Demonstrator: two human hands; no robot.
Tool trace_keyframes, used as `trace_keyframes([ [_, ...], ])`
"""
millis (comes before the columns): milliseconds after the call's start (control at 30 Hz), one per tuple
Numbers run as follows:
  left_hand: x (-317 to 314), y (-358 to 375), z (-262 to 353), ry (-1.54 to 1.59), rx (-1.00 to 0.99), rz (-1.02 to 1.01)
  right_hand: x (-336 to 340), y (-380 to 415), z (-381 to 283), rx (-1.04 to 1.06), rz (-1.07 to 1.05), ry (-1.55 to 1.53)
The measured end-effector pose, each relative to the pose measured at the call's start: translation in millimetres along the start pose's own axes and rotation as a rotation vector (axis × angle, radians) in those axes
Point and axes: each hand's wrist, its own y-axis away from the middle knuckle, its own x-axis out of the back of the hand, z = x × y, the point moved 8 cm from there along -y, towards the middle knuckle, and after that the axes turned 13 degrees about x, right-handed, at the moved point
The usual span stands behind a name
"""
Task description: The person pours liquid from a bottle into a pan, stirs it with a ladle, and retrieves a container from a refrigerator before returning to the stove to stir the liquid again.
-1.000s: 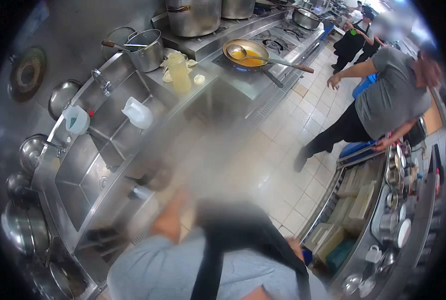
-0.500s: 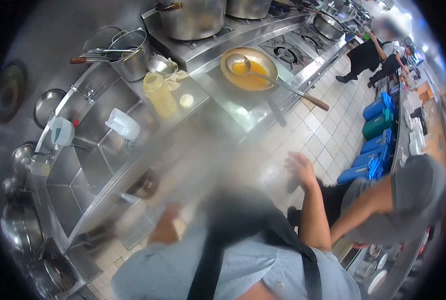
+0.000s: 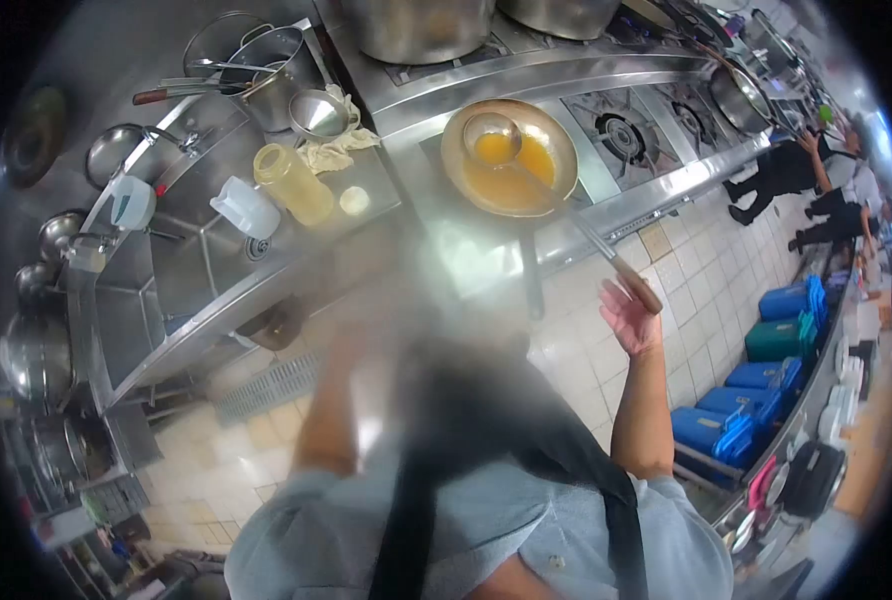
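With the pan (image 3: 509,160) as the landmark, the far left holds steel bowls (image 3: 28,355) stacked beside a double sink (image 3: 181,275), well left of the pan. A white jug (image 3: 244,207) leans at the sink's upper edge, and just right of it a yellow bottle (image 3: 292,184) lies on the steel surface (image 3: 371,175), with a small pale lid (image 3: 354,200) beside it. Up and left of the pan, a pot (image 3: 266,70) holds long-handled tools, and a funnel (image 3: 318,112) sits on a crumpled cloth (image 3: 344,148). The left hand (image 3: 351,335) is raised below and left of the pan, lost in a heavy blur, so its grip cannot be told. The pan sits on the stove, holding orange liquid; its own dark handle points down toward the floor. A ladle (image 3: 493,140) rests in the pan with its bowl full of the same liquid, its long handle running down and right over the stove's edge. The right hand (image 3: 631,315) is at the wooden end of that handle, fingers spread wide, palm just touching or just short of it; which one is not clear. Right of the pan lie open burners (image 3: 621,130) and a wok (image 3: 736,95). Further right, other people (image 3: 816,190) stand on the tiled floor, and blue crates (image 3: 766,375) sit under a counter.
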Motion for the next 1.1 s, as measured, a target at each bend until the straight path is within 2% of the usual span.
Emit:
trace_keyframes([
  [33, -4.5, 27.5, 17.7, 0.005, 0.047, -0.035, -24.3, -7.4, -1.9, -0.104, -0.176, -0.027],
  [67, -2.6, 91.4, 74.4, 0.470, 0.517, -0.133, -40.1, -13.8, -1.8, -0.184, -0.266, -0.035],
  [100, -15.1, 106.0, 93.6, 0.478, 0.523, -0.115, -51.0, -22.0, -6.4, -0.199, -0.280, -0.038],
  [167, -40.0, 126.4, 115.2, 0.636, 0.517, -0.138, -83.6, -20.7, -3.2, -0.320, -0.507, 0.105],
  [200, -54.5, 130.7, 122.0, 0.641, 0.526, -0.125, -90.8, -20.0, 4.2, -0.405, -0.422, 0.148],
  [267, -82.7, 127.9, 168.0, 0.513, 0.199, -0.187, -100.4, -17.6, 8.7, -0.415, -0.424, 0.263],
  [333, -99.8, 149.1, 232.8, 0.717, 0.340, -0.278, -117.7, -5.0, -1.8, -0.345, -0.357, 0.524],
  [367, -106.2, 157.3, 267.2, 0.728, 0.295, -0.320, -119.2, 4.6, -10.5, -0.354, -0.362, 0.526],
  [400, -115.5, 160.5, 292.1, 0.738, 0.249, -0.362, -118.8, 10.3, -22.2, -0.262, -0.424, 0.711],
  [433, -128.3, 155.6, 297.4, 0.743, 0.254, -0.356, -117.9, 15.7, -30.6, -0.164, -0.486, 0.895],
  [500, -150.6, 147.5, 324.6, 0.423, -0.144, -0.373, -103.3, 25.6, -39.8, -0.129, -0.487, 0.985],
  [533, -158.4, 140.1, 321.0, 0.432, -0.140, -0.366, -98.9, 29.5, -47.5, -0.051, -0.486, 1.031],
  [600, -181.7, 133.2, 318.8, 0.562, -0.097, -0.567, -93.9, 29.6, -58.8, 0.078, -0.470, 1.092],
  [733, -166.5, 149.2, 345.5, 0.489, -0.220, -0.498, -88.4, 11.6, -53.2, 0.078, -0.374, 1.151],
  [833, -150.4, 158.0, 348.3, 0.401, -0.232, -0.408, -95.1, -18.0, -37.4, 0.271, -0.429, 1.368],
  [900, -144.5, 162.8, 339.3, 0.774, 0.164, -0.534, -116.0, -17.9, -29.7, 0.227, -0.449, 1.287],
  [933, -135.1, 169.8, 345.6, 0.810, 0.181, -0.509, -120.3, -14.5, -19.0, 0.063, -0.433, 1.113],
  [967, -134.4, 168.5, 338.9, 0.809, 0.179, -0.510, -122.7, -9.4, -8.6, -0.093, -0.416, 0.935],
  [1000, -128.6, 165.2, 338.3, 0.635, -0.030, -0.448, -126.2, -3.9, -0.5, -0.196, -0.418, 0.765],
  [1033, -124.8, 164.8, 339.6, 0.459, -0.233, -0.381, -131.9, 2.0, -4.5, -0.192, -0.418, 0.767],
  [1100, -130.1, 154.5, 323.6, 0.499, -0.161, -0.432, -141.4, 26.5, -4.2, -0.401, -0.247, 0.278],
])
